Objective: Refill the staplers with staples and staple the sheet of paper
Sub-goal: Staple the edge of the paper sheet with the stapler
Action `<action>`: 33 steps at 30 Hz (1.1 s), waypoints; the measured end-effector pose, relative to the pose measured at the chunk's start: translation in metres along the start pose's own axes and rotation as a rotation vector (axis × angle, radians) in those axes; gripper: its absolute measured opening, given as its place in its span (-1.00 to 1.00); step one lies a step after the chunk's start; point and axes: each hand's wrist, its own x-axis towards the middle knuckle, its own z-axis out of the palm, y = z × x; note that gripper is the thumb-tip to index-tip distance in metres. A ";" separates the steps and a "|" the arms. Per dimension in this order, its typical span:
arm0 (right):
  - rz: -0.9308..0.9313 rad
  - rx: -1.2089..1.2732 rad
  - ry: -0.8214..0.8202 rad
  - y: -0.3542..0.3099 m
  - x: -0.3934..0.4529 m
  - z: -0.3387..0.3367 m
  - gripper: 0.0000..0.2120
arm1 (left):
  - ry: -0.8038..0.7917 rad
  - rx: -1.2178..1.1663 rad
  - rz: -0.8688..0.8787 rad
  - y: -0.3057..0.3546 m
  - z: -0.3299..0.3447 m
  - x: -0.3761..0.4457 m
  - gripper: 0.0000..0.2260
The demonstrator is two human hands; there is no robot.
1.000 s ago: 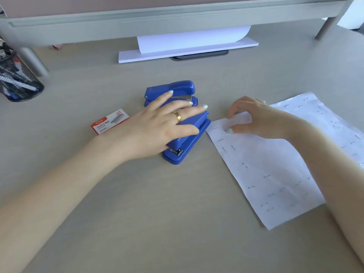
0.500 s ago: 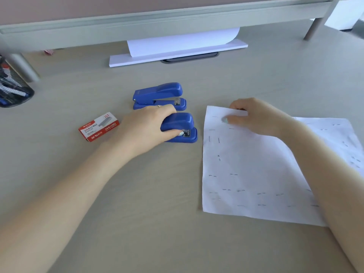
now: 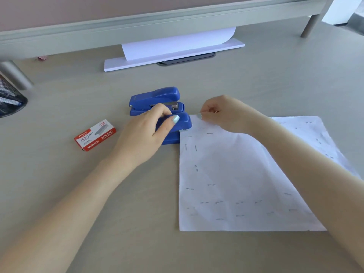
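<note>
At mid-desk, the left hand (image 3: pixel 145 133) wraps the nearer blue plastic stapler (image 3: pixel 174 128), its long axis pointing right at the stapled white paper sheet (image 3: pixel 236 174), whose far-left corner the right hand (image 3: pixel 224 113) pinches at the stapler's mouth.

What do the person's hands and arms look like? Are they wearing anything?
Both arms are bare, with no sleeves in view. The left hand has a thumbnail painted pale mint green. The right hand has a pale painted nail too, and a small glint of gold shows between its fingers, perhaps a ring. No watch or bracelet shows.
</note>
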 end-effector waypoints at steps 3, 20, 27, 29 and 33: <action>-0.027 0.077 0.073 -0.008 0.010 0.005 -0.89 | 0.026 -0.072 -0.047 -0.001 0.002 0.008 -0.72; -0.052 0.033 0.079 -0.023 0.036 0.013 -0.84 | 0.019 -0.022 -0.285 -0.012 0.006 0.043 -0.85; -0.074 0.076 0.216 -0.053 0.023 0.023 -0.78 | 0.097 -0.038 -0.307 -0.007 0.005 0.049 -0.84; -0.049 0.052 0.164 -0.058 0.026 0.032 -0.77 | 0.146 0.019 -0.268 -0.004 0.007 0.052 -0.83; -0.024 0.022 0.171 -0.054 0.031 0.043 -0.72 | 0.272 0.262 -0.087 -0.004 0.017 0.048 -0.83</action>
